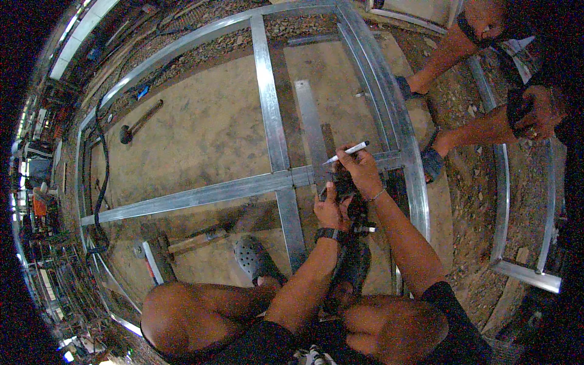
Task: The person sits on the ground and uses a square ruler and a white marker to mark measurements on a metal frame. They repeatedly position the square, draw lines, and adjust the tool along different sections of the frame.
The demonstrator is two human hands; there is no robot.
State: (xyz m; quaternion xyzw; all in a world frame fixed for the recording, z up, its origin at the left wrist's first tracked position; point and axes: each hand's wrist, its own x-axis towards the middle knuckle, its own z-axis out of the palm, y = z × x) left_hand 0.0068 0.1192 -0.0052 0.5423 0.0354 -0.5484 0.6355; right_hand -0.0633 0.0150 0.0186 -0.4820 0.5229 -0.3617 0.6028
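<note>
My right hand [360, 170] pinches a white marker [354, 151] with a dark end. The marker slants, its lower left tip close to the steel crossbar [225, 190]. Just below it, my left hand [331, 213], with a dark wristband, is closed against the crossbar at the lower end of a square [311, 121]. This square has a long flat metal blade reaching away past the crossbar; its dark lower part is mostly hidden by my fingers. The crossbar belongs to a large frame of galvanized square tube [264, 79], lying on the ground.
A mallet [140, 123] lies inside the frame at the left, and a wooden-handled hammer [194, 241] lies near my left knee. A black cable [104, 158] crosses the frame's left side. Another person's feet [433, 159] are by the right rail, beside a second metal frame [502, 201].
</note>
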